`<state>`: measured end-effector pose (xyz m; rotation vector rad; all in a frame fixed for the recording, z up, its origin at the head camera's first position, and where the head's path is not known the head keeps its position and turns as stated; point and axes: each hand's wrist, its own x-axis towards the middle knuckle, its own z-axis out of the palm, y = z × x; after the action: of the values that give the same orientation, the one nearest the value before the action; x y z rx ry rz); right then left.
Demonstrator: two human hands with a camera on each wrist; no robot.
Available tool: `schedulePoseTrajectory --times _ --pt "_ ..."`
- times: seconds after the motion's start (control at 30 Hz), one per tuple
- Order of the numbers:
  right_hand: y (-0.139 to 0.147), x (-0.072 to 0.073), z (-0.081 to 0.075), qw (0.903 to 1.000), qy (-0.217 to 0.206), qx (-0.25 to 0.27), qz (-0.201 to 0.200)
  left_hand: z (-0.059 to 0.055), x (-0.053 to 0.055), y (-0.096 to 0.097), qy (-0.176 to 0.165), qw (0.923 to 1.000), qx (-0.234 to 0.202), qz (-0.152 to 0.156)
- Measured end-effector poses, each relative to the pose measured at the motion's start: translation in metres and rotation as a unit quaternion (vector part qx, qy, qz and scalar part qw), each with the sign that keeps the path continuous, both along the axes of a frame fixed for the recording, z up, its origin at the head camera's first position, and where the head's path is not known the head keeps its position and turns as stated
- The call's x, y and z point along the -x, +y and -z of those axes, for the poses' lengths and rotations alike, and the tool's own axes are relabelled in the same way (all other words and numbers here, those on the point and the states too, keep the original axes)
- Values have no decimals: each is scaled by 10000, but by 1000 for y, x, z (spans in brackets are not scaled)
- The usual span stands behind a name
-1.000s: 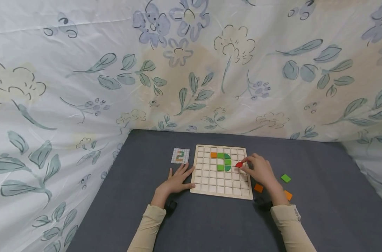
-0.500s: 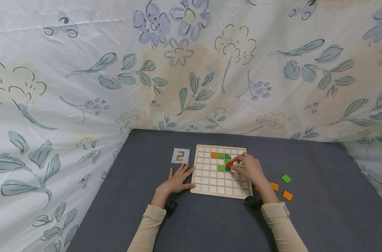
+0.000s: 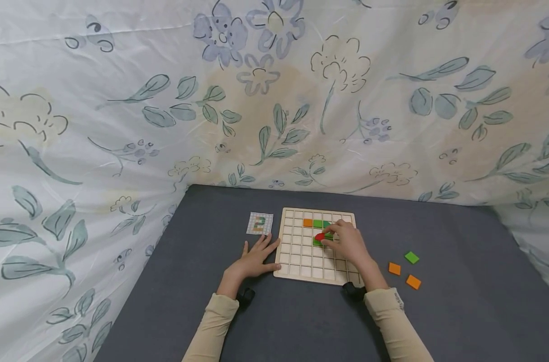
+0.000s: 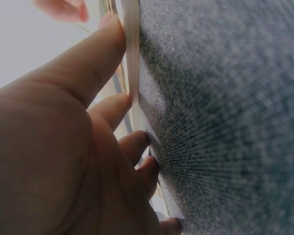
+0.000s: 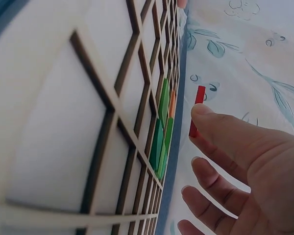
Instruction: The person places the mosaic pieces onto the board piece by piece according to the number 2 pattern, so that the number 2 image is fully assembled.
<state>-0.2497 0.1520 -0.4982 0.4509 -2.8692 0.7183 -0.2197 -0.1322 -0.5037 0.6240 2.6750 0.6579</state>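
A wooden grid board (image 3: 297, 269) lies on the dark table. My right hand (image 3: 349, 244) pinches a red tile (image 3: 319, 237) between thumb and fingertip, over the board's middle. In the right wrist view the red tile (image 5: 197, 110) is seen edge-on, clear of the board. Beneath and around it sit an orange tile (image 3: 307, 222), a green square tile (image 3: 317, 223) and other green tiles, partly hidden by my hand. My left hand (image 3: 253, 260), fingers spread, touches the board's left edge; in the left wrist view the thumb (image 4: 100, 51) rests on that edge.
A small pattern card (image 3: 259, 223) with a coloured figure lies left of the board. To the board's right are a loose green tile (image 3: 412, 257) and two orange tiles, one nearer the board (image 3: 394, 269), one nearer the front (image 3: 413, 282). A floral cloth (image 3: 274, 125) hangs behind.
My right hand has carried the red tile leftward from the board's right part to its middle, over the green tiles. My left hand stays at the board's left edge.
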Motion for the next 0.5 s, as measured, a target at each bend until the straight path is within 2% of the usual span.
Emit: schedulePoseTrajectory --times 0.17,0.5 --pt "-6 1 1 9998 69 -161 -106 0 0 -1 -9 10000 -1 8" --pt "-20 6 6 9995 -186 -205 -148 2 1 0 8 10000 34 10"
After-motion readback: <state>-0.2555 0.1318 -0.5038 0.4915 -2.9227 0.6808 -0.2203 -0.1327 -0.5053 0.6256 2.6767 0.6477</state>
